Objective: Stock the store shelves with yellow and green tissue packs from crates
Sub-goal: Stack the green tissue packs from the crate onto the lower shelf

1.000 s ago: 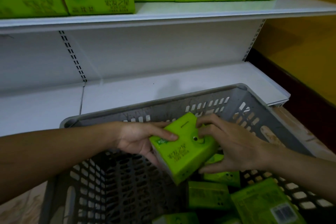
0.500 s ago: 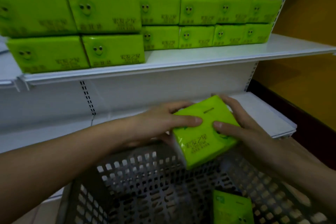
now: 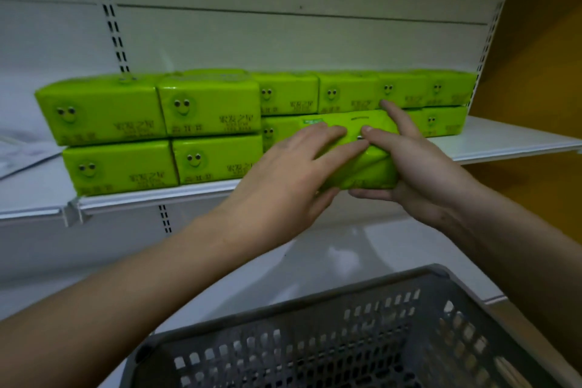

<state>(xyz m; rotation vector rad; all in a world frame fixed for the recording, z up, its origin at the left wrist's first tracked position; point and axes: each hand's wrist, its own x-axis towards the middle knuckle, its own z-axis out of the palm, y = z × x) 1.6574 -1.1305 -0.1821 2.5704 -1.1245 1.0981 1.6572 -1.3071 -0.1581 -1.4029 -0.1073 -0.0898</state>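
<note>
Where hands point(image 3: 356, 167) grip: glossy green pack point(image 3: 359, 151).

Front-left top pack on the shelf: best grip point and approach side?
Judging by its pose: grip the top front-left pack across its top and bottom faces near the front, coming straight from the aisle. Its long smiley face points outward; a neighbour butts its right end.

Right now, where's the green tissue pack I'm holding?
The tissue pack sits mid-frame between both hands, at the shelf front edge, right of the front stacked packs.

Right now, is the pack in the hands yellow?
No, the pack gripped by the left hand and right hand is green.
</note>
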